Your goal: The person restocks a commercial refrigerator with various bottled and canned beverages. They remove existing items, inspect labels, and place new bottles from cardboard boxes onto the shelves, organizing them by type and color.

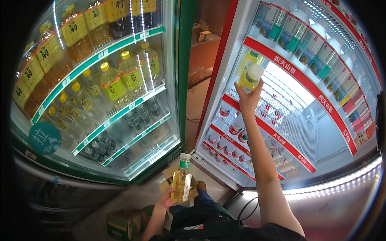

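Observation:
My left hand point(166, 197) is closed around the lower part of a clear plastic bottle point(180, 180) of yellow drink, low in front of my body. That bottle has a white cap and a green neck band, and it stands nearly upright. My right arm reaches into the red-trimmed display refrigerator point(285, 61). At the left end of a shelf, my right hand point(249, 98) grips a bottle with a white cap point(250, 78) and pale yellow contents. Right behind it stands another bottle with a yellow label point(248, 61). To their right the wire shelf point(289, 117) is bare.
Red-and-white bottles point(236, 125) fill lower shelves; soda bottles point(297, 30) stand above. A green-framed glass-door refrigerator point(185, 75) with yellow-capped bottles point(113, 79) is on the left. An open cardboard box point(166, 177) and a green carton point(123, 224) are on the floor by my feet.

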`<state>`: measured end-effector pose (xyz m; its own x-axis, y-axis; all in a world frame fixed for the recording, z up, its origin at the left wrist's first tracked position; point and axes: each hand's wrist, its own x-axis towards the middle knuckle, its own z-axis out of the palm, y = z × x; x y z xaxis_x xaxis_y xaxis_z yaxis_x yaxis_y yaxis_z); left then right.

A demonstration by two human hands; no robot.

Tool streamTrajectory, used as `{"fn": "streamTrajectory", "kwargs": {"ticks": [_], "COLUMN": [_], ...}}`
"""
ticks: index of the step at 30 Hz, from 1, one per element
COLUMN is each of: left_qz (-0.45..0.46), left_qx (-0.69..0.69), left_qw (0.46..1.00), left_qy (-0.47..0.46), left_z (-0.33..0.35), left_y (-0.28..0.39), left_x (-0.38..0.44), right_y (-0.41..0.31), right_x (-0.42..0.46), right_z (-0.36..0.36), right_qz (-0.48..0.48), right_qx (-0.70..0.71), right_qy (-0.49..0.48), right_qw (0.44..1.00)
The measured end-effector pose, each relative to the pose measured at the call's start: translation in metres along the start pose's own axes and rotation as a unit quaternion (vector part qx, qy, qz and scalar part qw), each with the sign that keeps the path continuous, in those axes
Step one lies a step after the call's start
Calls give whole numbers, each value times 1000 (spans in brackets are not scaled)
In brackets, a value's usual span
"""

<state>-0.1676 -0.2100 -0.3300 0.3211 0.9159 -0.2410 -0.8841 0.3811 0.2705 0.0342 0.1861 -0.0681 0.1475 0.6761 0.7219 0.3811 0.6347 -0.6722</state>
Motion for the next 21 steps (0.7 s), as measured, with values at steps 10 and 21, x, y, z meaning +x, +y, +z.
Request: {"fn": "streamTrajectory", "kwargs": {"ticks": [10,21], "left_qz": [-2,9], "left_qx": [54,105], "left_qw": [994,980], "left_qy": [-91,-169], "left_z": [104,200], "left_y": [21,83], "left_x": [38,183], "right_y": [71,-34], "right_x": [64,-23], "right_z": [44,-37], "right_qz": [161,307], "right_qx": [-99,144], "right_qy": [-40,-167], "right_qw": [981,926]}}
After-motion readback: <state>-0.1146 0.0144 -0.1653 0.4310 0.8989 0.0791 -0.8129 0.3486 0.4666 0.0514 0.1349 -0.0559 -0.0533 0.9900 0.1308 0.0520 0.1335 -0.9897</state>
